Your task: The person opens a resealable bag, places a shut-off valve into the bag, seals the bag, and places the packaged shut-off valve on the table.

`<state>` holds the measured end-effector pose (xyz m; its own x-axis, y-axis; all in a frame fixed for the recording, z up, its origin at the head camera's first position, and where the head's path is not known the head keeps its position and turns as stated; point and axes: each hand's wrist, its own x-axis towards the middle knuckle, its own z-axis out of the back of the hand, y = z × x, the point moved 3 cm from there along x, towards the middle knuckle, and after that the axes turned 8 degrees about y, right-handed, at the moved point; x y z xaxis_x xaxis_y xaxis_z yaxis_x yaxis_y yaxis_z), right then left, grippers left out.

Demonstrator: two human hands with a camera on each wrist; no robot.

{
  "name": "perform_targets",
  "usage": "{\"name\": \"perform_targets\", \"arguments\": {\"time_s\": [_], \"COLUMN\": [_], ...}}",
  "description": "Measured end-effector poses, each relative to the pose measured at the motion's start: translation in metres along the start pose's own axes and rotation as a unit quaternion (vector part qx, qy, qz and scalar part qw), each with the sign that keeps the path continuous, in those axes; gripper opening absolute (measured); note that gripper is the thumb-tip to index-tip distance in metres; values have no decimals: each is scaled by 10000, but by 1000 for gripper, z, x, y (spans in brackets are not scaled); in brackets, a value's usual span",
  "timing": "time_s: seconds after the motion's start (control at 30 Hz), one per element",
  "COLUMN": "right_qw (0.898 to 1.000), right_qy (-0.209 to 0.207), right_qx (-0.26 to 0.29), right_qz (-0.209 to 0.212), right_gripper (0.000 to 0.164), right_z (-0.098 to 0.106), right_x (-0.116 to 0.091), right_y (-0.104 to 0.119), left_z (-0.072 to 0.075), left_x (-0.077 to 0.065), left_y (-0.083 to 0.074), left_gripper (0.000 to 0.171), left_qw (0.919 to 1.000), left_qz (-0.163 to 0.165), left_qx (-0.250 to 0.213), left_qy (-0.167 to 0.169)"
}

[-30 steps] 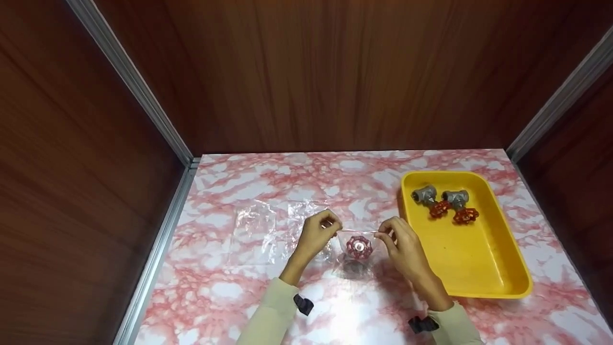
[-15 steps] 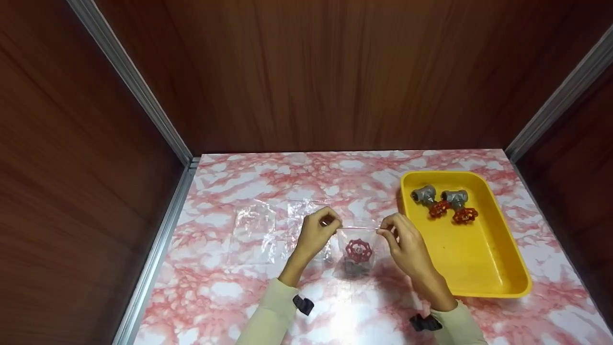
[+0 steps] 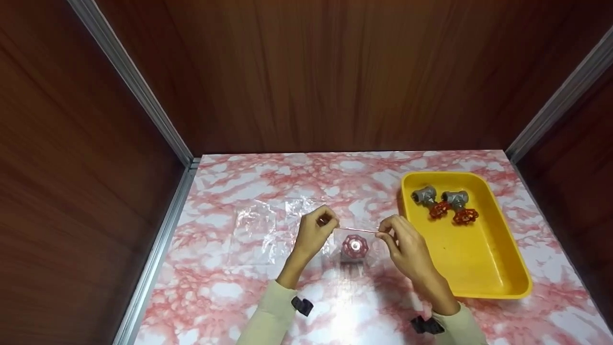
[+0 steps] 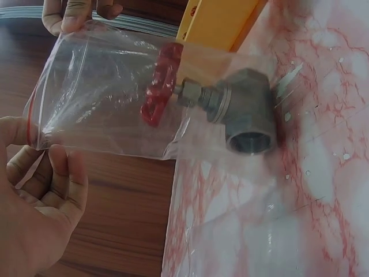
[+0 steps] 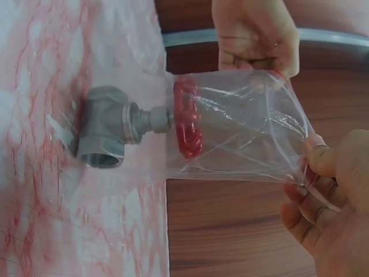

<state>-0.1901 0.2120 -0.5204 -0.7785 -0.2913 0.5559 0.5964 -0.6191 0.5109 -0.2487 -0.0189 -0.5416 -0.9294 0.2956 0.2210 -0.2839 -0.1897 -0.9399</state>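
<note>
A clear zip bag (image 4: 104, 86) with a red line along its mouth holds a grey metal valve (image 4: 248, 109) with a red handwheel (image 3: 356, 246). Inside the bag, the valve stands on the table with its wheel uppermost. My left hand (image 3: 314, 233) pinches the left corner of the bag's mouth between thumb and fingertips. At the opposite corner, my right hand (image 3: 406, 247) pinches the same edge, and the mouth is stretched taut between both hands. In the right wrist view the bag (image 5: 242, 127) rises above the handwheel (image 5: 187, 118).
A yellow tray (image 3: 479, 278) sits to the right with two more red-wheeled valves (image 3: 424, 195) at its far end. Flat clear bags (image 3: 255, 232) lie on the marbled table (image 3: 225, 290) to the left. Brown panels (image 3: 306, 76) enclose the back and sides.
The valve in the bag has shifted slightly left and tilted, its wheel turning more toward the head camera again. Both hands keep their pinch on the bag's mouth, with only slight movement.
</note>
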Motion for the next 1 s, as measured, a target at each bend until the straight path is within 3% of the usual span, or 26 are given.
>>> {"name": "perform_targets", "arguments": {"time_s": [0.47,0.73,1.0], "right_qw": [9999,9998,9993], "right_qy": [-128,-196,-195], "right_qx": [-50,58,29], "right_qz": [40,-86,-321], "right_gripper": [24,22,21], "right_z": [0,0,-1], "right_x": [2,2,1], "right_y": [1,-3,-9], "left_z": [3,6,9], "left_x": [-2,-3,-6], "left_y": [1,4,8], "left_gripper": [6,13,16], "left_qw": [9999,9981,9966], "left_qz": [-27,164,-137], "left_qx": [-71,-353,-81], "left_qy": [83,469,814]}}
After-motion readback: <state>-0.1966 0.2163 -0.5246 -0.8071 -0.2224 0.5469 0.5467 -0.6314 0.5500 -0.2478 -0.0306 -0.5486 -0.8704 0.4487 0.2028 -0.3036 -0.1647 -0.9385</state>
